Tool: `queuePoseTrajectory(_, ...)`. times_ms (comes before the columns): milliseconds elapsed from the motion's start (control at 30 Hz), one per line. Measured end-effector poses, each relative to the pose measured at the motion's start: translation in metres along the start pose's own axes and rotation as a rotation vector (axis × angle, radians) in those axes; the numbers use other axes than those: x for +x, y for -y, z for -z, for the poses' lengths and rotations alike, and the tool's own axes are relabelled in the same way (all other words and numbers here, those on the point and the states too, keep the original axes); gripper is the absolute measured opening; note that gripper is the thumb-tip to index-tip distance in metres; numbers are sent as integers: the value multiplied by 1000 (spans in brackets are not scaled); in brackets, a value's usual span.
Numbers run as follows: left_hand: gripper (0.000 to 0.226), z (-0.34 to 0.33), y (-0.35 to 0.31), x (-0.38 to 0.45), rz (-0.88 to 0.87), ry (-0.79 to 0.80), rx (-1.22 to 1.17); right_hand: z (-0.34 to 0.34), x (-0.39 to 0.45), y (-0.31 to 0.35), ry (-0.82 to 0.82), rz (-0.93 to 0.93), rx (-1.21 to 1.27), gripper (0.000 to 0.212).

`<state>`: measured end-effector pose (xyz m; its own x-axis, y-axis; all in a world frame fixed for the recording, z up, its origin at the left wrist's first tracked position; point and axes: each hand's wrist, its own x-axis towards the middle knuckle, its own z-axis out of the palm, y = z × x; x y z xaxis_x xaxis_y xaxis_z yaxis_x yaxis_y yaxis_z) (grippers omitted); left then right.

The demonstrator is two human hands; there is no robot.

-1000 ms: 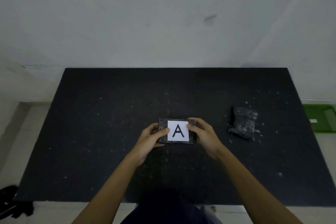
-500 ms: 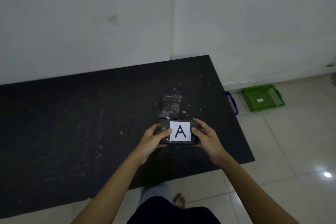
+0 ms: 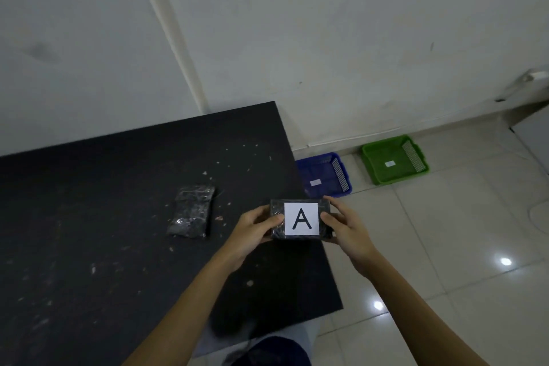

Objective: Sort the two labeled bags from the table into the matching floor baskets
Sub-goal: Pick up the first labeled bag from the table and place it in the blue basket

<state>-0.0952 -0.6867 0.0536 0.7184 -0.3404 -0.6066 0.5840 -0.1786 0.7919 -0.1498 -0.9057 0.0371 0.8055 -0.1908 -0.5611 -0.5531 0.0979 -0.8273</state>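
A black bag with a white label reading A (image 3: 300,219) is held up over the right edge of the table. My left hand (image 3: 255,229) grips its left side and my right hand (image 3: 346,227) grips its right side. A second black bag (image 3: 191,211) lies flat on the dark table (image 3: 89,232), to the left of my hands; no label shows on it. On the floor beyond the table stand a blue basket (image 3: 323,175) and a green basket (image 3: 393,159), each with a small white tag inside that is too small to read.
White walls meet at a corner behind the table. Pale glossy floor tiles (image 3: 445,232) spread to the right, with light glints. A white object's corner shows at the far right edge. My legs are below the table's front edge.
My view has swung to the right, so the table has slid left and both floor baskets have come fully into sight. The A bag has stayed in both hands, now over the table's right edge.
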Motion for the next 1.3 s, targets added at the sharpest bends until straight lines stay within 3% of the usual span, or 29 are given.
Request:
queuePoseTrajectory(333, 28, -107, -49, 101, 69, -149, -165, 114, 105, 63, 64, -48, -97, 36)
queuePoseTrajectory(867, 36, -240, -51, 246, 188, -346, -242, 257, 271, 72, 301, -139, -232, 40)
queuePoseTrajectory(1100, 35, -244, 15, 340, 224, -356, -232, 264, 374, -3, 331, -172, -317, 38)
queuePoseTrajectory(1300, 32, -218, 133, 461, 193, -371, -152, 250, 488, -133, 317, -155, -356, 35)
